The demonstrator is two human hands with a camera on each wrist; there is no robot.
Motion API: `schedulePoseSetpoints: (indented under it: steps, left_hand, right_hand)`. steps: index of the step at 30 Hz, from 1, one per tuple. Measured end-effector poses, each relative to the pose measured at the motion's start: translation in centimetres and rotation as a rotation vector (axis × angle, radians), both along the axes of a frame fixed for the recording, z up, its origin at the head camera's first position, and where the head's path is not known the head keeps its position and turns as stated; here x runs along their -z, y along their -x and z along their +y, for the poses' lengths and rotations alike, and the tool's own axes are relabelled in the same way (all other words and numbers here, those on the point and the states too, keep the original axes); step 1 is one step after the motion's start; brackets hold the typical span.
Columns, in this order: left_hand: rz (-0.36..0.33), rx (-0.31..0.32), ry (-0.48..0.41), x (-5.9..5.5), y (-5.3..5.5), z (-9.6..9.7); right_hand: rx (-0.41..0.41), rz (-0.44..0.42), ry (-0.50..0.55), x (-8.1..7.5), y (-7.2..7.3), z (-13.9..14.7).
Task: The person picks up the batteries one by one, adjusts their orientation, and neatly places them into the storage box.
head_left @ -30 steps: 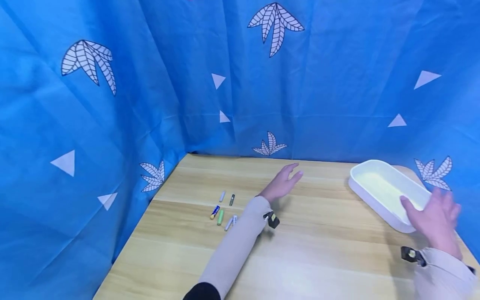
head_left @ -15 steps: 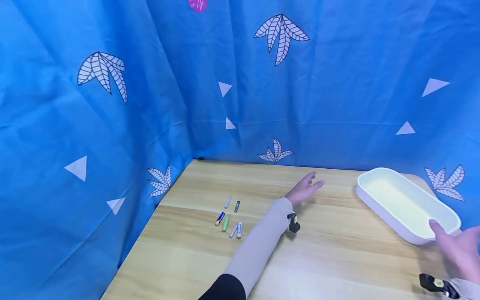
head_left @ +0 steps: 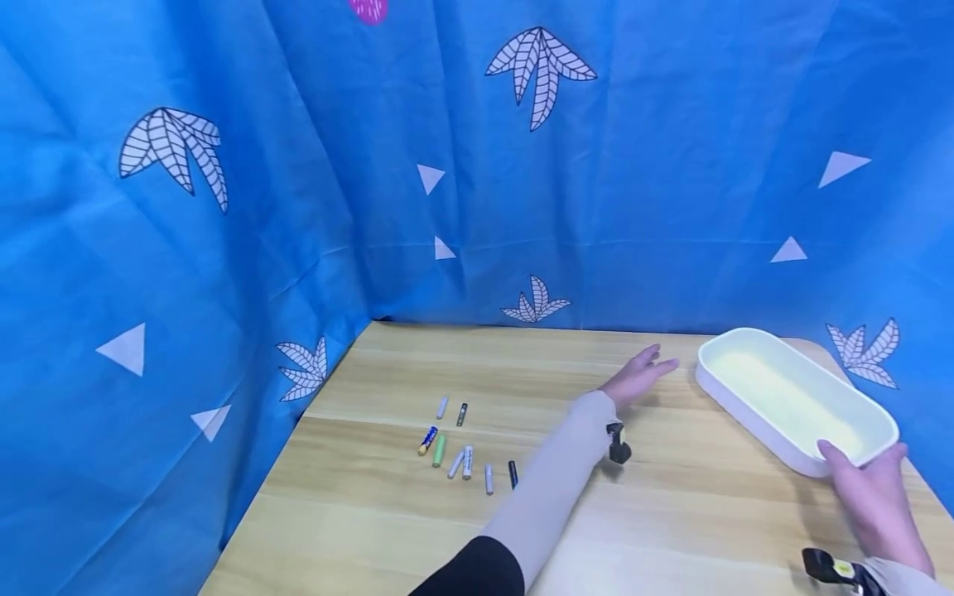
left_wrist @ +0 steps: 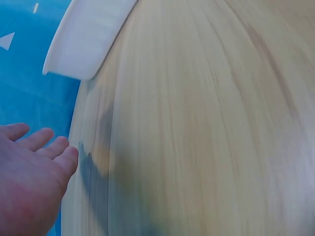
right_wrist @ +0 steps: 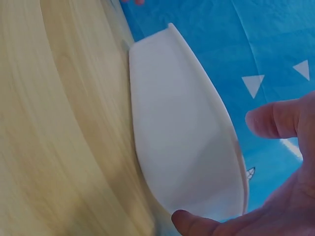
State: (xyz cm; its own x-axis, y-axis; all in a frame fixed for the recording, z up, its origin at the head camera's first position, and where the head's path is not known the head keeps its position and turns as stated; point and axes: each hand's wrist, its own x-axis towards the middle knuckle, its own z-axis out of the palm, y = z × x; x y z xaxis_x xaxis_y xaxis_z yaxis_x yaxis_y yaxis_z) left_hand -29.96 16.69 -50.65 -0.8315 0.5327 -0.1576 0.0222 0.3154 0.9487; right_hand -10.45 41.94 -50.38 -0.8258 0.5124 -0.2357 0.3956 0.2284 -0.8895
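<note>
A white rounded-rectangular plastic basin sits on the right of the wooden table, and no contents show inside it. At its near right end is my right hand, thumb reaching over the rim and fingers round the outer wall. In the right wrist view the thumb is on the rim side, while a fingertip meets the lower wall. My left hand hovers left of the basin, apart from it, fingers extended and holding nothing. The left wrist view shows its loosely spread fingers over the table edge.
Several small battery-like cylinders lie on the left of the table, among them a blue-and-gold one, a green one and a dark one beside my left forearm. A blue patterned curtain hangs behind and at the sides.
My left hand has moved right toward the basin. My right hand has come to the basin's near right end. The basin and the small cylinders stay in place, though the head view has shifted slightly.
</note>
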Motion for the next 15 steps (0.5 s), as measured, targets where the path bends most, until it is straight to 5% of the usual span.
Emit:
schedulePoseSetpoints:
  steps: [8, 15]
  left_hand:
    - [-0.079, 0.02, -0.027, 0.9, -0.5, 3.8]
    - [-0.137, 0.032, -0.034, 0.7, -1.6, 5.1]
  right_hand:
    - [0.115, -0.094, 0.023, 0.9, -0.8, -0.2]
    - [0.056, -0.134, 0.07, 0.6, -1.8, -0.5]
